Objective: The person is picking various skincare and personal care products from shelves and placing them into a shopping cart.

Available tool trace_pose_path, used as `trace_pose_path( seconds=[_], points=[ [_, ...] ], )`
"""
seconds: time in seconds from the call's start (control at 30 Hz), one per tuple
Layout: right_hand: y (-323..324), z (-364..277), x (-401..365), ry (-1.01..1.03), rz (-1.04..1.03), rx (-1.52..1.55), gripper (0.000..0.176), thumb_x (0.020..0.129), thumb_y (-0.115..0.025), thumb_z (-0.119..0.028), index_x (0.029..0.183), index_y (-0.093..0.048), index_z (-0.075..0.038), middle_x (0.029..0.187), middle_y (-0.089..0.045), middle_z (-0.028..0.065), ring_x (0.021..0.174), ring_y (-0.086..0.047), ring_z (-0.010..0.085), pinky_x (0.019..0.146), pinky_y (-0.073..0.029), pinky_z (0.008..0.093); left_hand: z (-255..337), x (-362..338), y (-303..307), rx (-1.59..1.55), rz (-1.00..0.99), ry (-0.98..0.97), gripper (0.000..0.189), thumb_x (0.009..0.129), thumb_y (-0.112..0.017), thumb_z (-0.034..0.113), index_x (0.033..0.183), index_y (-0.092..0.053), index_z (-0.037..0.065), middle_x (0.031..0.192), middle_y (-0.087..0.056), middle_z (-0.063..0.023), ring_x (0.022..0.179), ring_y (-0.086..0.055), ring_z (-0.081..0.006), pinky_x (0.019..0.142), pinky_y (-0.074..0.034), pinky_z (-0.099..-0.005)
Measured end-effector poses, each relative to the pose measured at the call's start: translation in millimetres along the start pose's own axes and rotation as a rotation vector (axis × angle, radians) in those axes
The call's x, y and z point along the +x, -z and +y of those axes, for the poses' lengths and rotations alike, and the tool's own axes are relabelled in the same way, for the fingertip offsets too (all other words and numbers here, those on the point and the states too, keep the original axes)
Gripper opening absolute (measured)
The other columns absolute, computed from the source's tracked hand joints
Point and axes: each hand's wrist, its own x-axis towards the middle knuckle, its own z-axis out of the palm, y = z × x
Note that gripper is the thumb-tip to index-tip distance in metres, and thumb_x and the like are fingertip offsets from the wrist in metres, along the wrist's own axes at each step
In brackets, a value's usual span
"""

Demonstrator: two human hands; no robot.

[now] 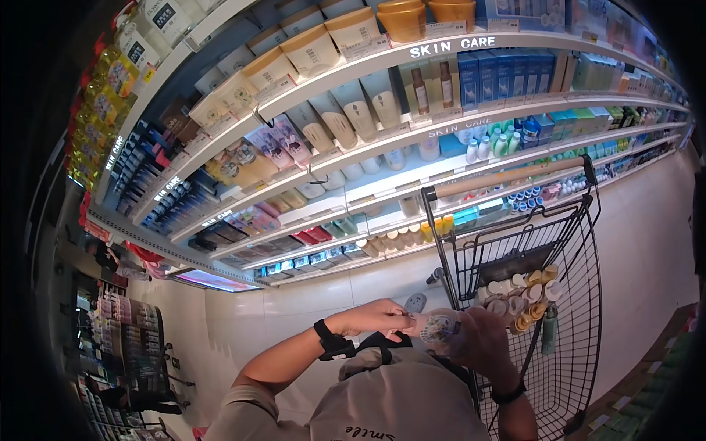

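My right hand (485,342), with a dark band at the wrist, is wrapped round a clear bottle (441,328) with a printed pattern, held in front of my chest. My left hand (373,317), also wearing a black wristband, has its fingers closed at the bottle's narrow pale end. Exactly what the left fingertips grip is blurred. Just right of my hands stands a black wire shopping cart (597,294). Several bottles and jars with white and gold caps (523,295) sit in it, along with a green bottle (549,328).
Ahead runs a long shelf unit (334,197) marked "SKIN CARE", stocked with boxes, tubes and bottles. Yellow bottles (103,106) fill its left end. The cart's wooden-toned handle (500,180) faces the shelves. Another display rack (125,323) and a person (103,253) are at left.
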Motion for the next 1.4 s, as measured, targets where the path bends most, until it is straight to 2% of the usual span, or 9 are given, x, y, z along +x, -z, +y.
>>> trace_pose_path(
  seconds=[0.3, 0.57, 0.83, 0.9, 1.03, 1.1, 1.13, 1.2, 1.4],
  points=[
    [-29.2, -10.6, 35.1, 0.041, -0.039, 0.077, 0.080, 0.068, -0.082, -0.037, 0.131, -0.046, -0.005, 0.119, -0.055, 0.0167, 0.108, -0.057, 0.0328, 0.090, -0.044, 0.0470, -12.0, -39.6, 3.0, -0.359, 0.207, -0.107, 0.036, 0.093, -0.057, 0.018, 0.111, -0.062, -0.013, 0.106, -0.068, -0.0177, 0.095, -0.071, -0.0213, 0.088, -0.059, -0.0304],
    [-59.2, -26.9, 87.3, 0.038, -0.280, 0.160, 0.084, 0.066, -0.084, -0.040, 0.136, -0.051, -0.008, 0.127, -0.052, 0.0161, 0.119, -0.052, 0.0334, 0.102, -0.040, 0.0463, -50.9, -62.7, 39.6, -0.394, 0.370, -0.146, 0.036, 0.090, -0.055, 0.012, 0.112, -0.060, -0.016, 0.109, -0.067, -0.0200, 0.096, -0.071, -0.0238, 0.089, -0.059, -0.0322],
    [-88.5, -5.0, 93.6, -0.152, -0.224, 0.166, 0.073, 0.066, -0.085, -0.029, 0.129, -0.054, -0.007, 0.124, -0.056, 0.0148, 0.119, -0.054, 0.0324, 0.103, -0.041, 0.0464, -69.0, -48.2, 127.5, -0.365, 0.526, -0.086, 0.034, 0.095, -0.057, 0.017, 0.104, -0.064, -0.015, 0.102, -0.069, -0.0184, 0.089, -0.071, -0.0221, 0.082, -0.059, -0.0287],
    [-88.2, 7.9, 81.9, -0.256, -0.180, 0.134, 0.063, 0.070, -0.083, -0.023, 0.125, -0.057, -0.005, 0.118, -0.060, 0.0143, 0.119, -0.055, 0.0336, 0.104, -0.041, 0.0488, -79.5, -21.1, 161.4, -0.172, 0.647, -0.085, 0.030, 0.092, -0.061, 0.021, 0.087, -0.071, -0.007, 0.082, -0.071, -0.0107, 0.077, -0.071, -0.0149, 0.072, -0.058, -0.0283],
    [-85.8, 19.9, 68.6, -0.406, -0.169, 0.043, 0.051, 0.076, -0.075, -0.015, 0.123, -0.058, -0.002, 0.122, -0.059, 0.0153, 0.122, -0.053, 0.0355, 0.102, -0.042, 0.0506, -90.4, 54.1, 242.7, 0.215, 0.627, -0.037, 0.030, 0.087, -0.066, 0.023, 0.082, -0.072, -0.006, 0.073, -0.070, -0.0097, 0.069, -0.069, -0.0142, 0.065, -0.056, -0.0284],
    [-90.9, 22.3, 50.9, -0.487, -0.105, -0.007, 0.049, 0.078, -0.074, -0.015, 0.122, -0.059, -0.001, 0.123, -0.058, 0.0159, 0.122, -0.053, 0.0364, 0.103, -0.042, 0.0506, -83.2, 97.8, 278.6, 0.637, 0.726, 0.018, 0.040, 0.082, -0.068, 0.036, 0.071, -0.072, -0.002, 0.062, -0.067, -0.0146, 0.060, -0.069, -0.0223, 0.061, -0.054, -0.0348],
    [-94.4, 21.6, 45.9, -0.532, -0.047, -0.055, 0.046, 0.079, -0.073, -0.015, 0.120, -0.060, 0.000, 0.125, -0.057, 0.0165, 0.122, -0.053, 0.0372, 0.103, -0.041, 0.0507, -79.9, 118.0, 292.7, 0.652, 0.693, 0.019, 0.040, 0.082, -0.068, 0.036, 0.071, -0.072, -0.002, 0.062, -0.067, -0.0146, 0.060, -0.069, -0.0223, 0.061, -0.054, -0.0348],
    [-105.1, 20.8, 41.4, -0.635, -0.053, -0.041, 0.043, 0.081, -0.071, -0.015, 0.119, -0.060, 0.001, 0.126, -0.056, 0.0184, 0.121, -0.052, 0.0392, 0.104, -0.040, 0.0504, -71.1, 154.6, 317.7, 0.974, 0.742, -0.023, 0.042, 0.077, -0.062, 0.039, 0.072, -0.071, -0.002, 0.072, -0.065, -0.0258, 0.070, -0.066, -0.0411, 0.069, -0.055, -0.0450],
    [-136.0, 19.0, -37.1, -1.086, 0.074, -0.257, 0.039, 0.080, -0.068, -0.005, 0.118, -0.060, 0.001, 0.121, -0.059, 0.0201, 0.108, -0.060, 0.0400, 0.093, -0.050, 0.0449, -62.9, 240.3, 372.3, 1.202, 0.690, 0.102, 0.038, 0.083, -0.061, 0.038, 0.076, -0.075, 0.003, 0.077, -0.069, -0.0228, 0.075, -0.068, -0.0407, 0.076, -0.056, -0.0461]
  ],
)
